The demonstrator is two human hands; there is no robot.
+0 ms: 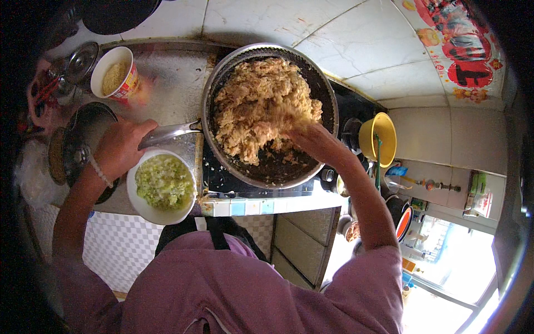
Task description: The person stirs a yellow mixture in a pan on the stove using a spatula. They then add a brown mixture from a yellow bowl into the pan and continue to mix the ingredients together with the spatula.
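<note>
A large dark frying pan (331, 104) rests on the black stovetop (217, 177), with a heap of pale brown, lumpy, minced-looking filling (263, 92) inside it. My left hand (125, 144) grips the pan's metal handle (171, 132). Fingers of my right hand (319, 144) are sunk in the filling at the pan's lower right; they are blurred and partly hidden, so their grip is unclear. Just below the handle stands a white bowl (132, 179) of chopped light-green vegetable (164, 181).
A paper tub (130, 85) of pale crumbs stands at the upper left, near a glass lid (83, 154) beside my left wrist. Right of the pan is a yellow plastic container (367, 135). A tiled wall (258, 21) rises behind the stove, whose front edge (250, 207) is tiled.
</note>
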